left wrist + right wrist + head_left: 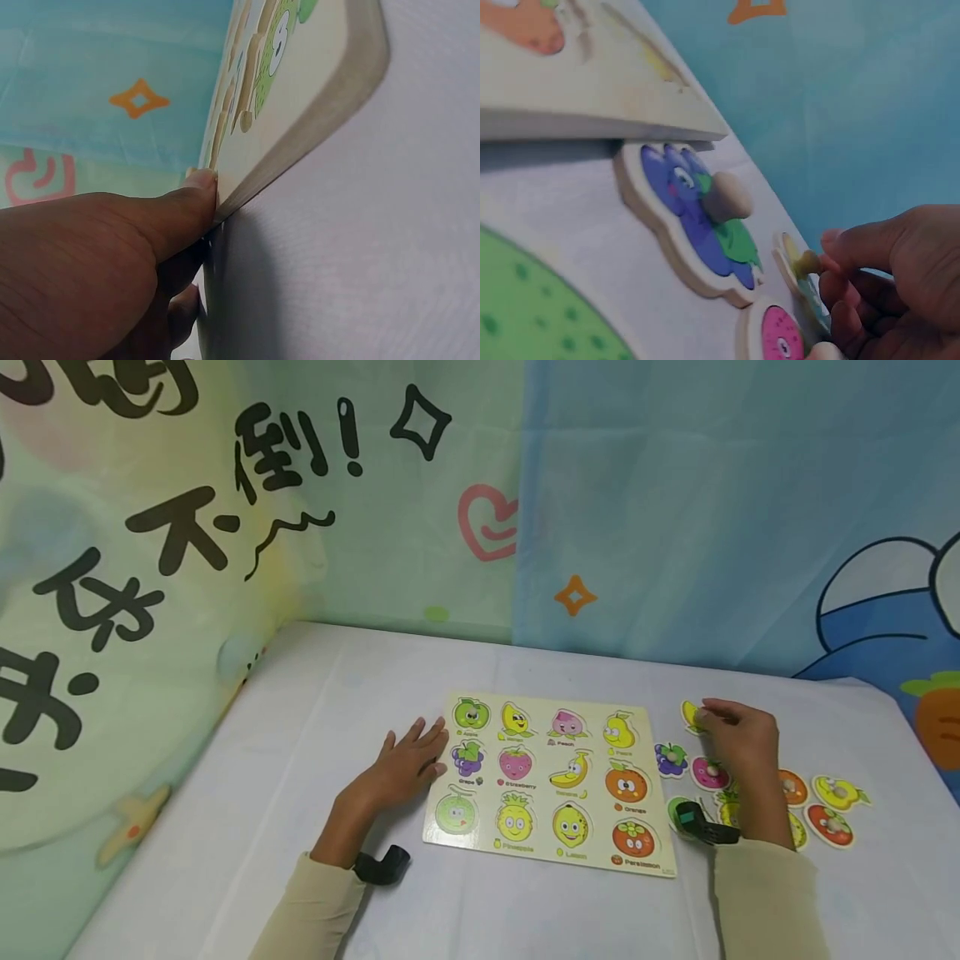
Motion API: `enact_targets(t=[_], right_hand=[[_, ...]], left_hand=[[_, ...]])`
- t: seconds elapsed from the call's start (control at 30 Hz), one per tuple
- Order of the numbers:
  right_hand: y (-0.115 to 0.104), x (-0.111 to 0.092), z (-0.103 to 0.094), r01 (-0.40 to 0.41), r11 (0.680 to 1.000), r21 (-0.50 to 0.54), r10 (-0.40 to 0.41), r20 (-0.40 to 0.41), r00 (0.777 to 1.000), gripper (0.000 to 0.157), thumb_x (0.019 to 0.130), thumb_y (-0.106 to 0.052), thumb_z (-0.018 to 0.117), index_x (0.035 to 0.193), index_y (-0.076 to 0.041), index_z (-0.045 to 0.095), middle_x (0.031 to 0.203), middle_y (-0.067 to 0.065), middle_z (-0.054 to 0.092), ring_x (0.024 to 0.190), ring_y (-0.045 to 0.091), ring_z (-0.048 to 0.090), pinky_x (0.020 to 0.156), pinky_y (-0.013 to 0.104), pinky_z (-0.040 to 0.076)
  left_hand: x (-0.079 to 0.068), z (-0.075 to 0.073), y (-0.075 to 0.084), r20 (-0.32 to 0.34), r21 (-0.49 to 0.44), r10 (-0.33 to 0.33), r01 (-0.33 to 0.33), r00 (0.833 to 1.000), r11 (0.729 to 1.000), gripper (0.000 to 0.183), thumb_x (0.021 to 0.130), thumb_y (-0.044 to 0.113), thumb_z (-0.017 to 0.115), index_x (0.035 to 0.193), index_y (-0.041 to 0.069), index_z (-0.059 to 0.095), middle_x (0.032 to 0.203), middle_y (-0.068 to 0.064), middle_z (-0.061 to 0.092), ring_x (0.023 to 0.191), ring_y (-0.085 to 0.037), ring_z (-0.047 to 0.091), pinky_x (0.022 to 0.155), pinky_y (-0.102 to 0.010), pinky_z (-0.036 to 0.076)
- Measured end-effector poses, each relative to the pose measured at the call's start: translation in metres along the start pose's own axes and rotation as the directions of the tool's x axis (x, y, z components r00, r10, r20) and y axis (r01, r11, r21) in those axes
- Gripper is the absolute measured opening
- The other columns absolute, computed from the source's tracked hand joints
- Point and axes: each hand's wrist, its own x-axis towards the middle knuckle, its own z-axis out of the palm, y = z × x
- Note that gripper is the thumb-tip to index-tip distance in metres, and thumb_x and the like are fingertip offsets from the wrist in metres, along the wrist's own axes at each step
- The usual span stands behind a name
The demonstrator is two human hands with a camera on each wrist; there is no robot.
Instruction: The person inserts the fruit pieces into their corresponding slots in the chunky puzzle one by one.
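A fruit puzzle board lies on the table, printed with rows of smiling fruit. My left hand rests at its left edge with fingers spread. In the left wrist view, the thumb touches the board's edge. Right of the board, my right hand pinches the small knob of a yellow fruit puzzle piece. The hand hides part of that piece. Just nearer lie a grape piece with a wooden knob and a pink strawberry piece.
Several more pieces lie around the right forearm, including a persimmon, a yellow pear and an orange. A green round piece is partly covered by the black wrist camera. Printed cloth hangs behind the white table.
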Motion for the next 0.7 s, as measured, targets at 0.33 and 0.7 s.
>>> enact_targets(t=[0.33,0.7], right_hand=[[-0.005,-0.005,0.004,0.049,0.987,-0.154,-0.047,0.018,0.999,0.044,0.101,-0.022,0.048,0.137,0.003,0.053,0.133,0.027,0.052,0.117,0.038,0.046,0.089,0.049,0.045],[-0.019,-0.009,0.007,0.021,0.977,-0.212,-0.019,0.012,1.0,0.04,0.102,-0.02,0.047,0.134,0.003,0.055,0.13,0.027,0.052,0.108,0.038,0.049,0.066,0.037,0.049]], left_hand=[[0.003,0.0,0.001,0.01,-0.004,0.012,-0.012,1.0,1.0,0.059,0.101,0.028,0.053,0.153,0.012,0.031,0.159,-0.002,0.019,0.147,-0.028,0.006,0.114,-0.059,0.002],[0.002,0.001,-0.001,0.002,-0.012,-0.007,0.007,1.0,1.0,0.06,0.1,0.028,0.054,0.153,0.012,0.03,0.159,-0.001,0.019,0.148,-0.027,0.005,0.114,-0.058,0.0]])
